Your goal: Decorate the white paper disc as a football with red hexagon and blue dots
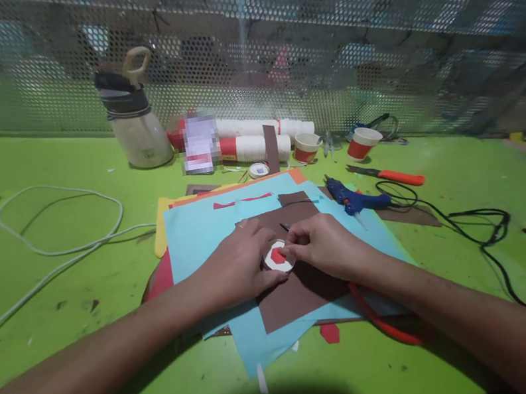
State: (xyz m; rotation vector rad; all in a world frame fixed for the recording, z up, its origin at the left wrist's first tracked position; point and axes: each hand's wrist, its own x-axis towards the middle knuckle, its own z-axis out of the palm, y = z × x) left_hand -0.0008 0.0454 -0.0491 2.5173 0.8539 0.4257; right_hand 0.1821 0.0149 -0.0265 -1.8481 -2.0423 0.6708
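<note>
A white round piece (272, 264) with a red hexagon (277, 256) on its face is at the middle of a brown sheet (291, 303). My left hand (243, 261) curls its thumb and fingers around the left side of the white piece. From the right, my right hand (326, 245) pinches its fingertips at the edge of the hexagon. A slim dark rod (285, 226) sticks out past its fingers; its kind is not clear. Light blue sheets (199, 234) lie beneath the brown one. Below them, another red hexagon (330, 333) lies on the green table (139, 392).
A blue glue gun (354, 198) and orange-handled scissors (390, 175) lie to the right, with black cable beside them. Paper cups (363, 143), stacked cups (255, 148) and a bottle (138, 130) line the back before a perforated metal screen. A white cable (65, 250) loops at left.
</note>
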